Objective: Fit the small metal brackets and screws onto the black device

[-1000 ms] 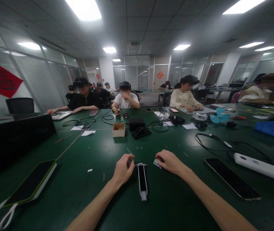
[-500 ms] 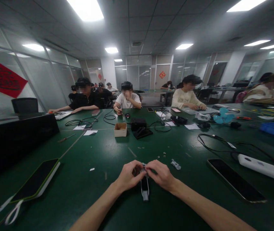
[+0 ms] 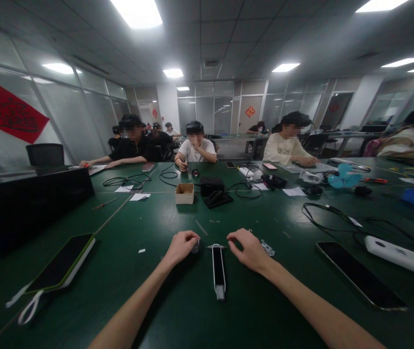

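Note:
A narrow white-framed piece with a black middle (image 3: pixel 219 266) lies on the green table between my hands, a thin crosswise rod at its far end and a grey block at its near end. To its left, my left hand (image 3: pixel 183 247) is closed on a small grey part (image 3: pixel 195 246), partly hidden by the fingers. On the right, my right hand (image 3: pixel 246 247) hovers beside the rod's end, its thumb and fingers apart with nothing visible between them. Just past that hand lies a small metal bracket (image 3: pixel 268 248), partly covered by it.
A phone (image 3: pixel 359 274) and a white power strip (image 3: pixel 403 254) lie on the right. At left is a green-edged phone (image 3: pixel 61 261). Farther off are a small open box (image 3: pixel 184 194), a black box (image 3: pixel 212 186), cables and a blue fan (image 3: pixel 344 176). People sit across the table (image 3: pixel 163 218).
My hands have parted from the far end of the framed piece, uncovering the rod. The left hand moved left with the small grey part; the right moved slightly right. The view shifted a little.

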Demonstrator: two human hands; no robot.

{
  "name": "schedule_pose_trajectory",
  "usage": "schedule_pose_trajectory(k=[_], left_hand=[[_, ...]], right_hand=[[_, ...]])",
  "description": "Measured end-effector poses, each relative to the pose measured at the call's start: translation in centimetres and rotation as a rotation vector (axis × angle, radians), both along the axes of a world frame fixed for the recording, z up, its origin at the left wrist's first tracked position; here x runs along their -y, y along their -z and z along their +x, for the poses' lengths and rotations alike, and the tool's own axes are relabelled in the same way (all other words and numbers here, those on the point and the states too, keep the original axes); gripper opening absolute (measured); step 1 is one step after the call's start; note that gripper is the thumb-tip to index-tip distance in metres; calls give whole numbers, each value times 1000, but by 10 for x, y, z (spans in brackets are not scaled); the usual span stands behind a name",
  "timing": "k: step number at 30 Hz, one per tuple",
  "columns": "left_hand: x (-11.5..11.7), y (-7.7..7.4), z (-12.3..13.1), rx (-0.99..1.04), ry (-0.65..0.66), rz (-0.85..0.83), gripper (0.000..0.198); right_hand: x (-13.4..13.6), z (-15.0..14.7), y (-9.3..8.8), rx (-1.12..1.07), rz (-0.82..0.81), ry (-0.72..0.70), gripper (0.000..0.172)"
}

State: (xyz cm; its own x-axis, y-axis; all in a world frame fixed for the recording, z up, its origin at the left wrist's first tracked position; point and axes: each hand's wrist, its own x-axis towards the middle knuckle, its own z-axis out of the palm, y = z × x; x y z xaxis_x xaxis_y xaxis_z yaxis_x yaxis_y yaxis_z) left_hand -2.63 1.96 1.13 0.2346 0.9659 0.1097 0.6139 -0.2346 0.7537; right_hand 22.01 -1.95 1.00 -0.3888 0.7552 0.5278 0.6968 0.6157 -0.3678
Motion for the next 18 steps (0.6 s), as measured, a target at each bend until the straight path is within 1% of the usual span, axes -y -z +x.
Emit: schedule_pose_trajectory(k=[3, 5, 10, 13, 18], left_hand=[[1, 4, 3, -40, 39, -14, 23], [3, 7, 7, -49, 30, -11, 23], [7, 12, 13, -37, 16, 41, 19], [8, 12, 16, -30, 19, 44, 17], [10, 9, 19, -73, -19, 52, 15]], right_hand=[[-5, 8, 3, 117, -134, 6, 14], [-6, 8, 6, 163, -176, -11, 15], [-4, 0, 8, 183, -208, -21, 20], [-4, -1, 6, 187, -236, -13, 21], [-4, 1, 7, 179, -271, -13, 19]])
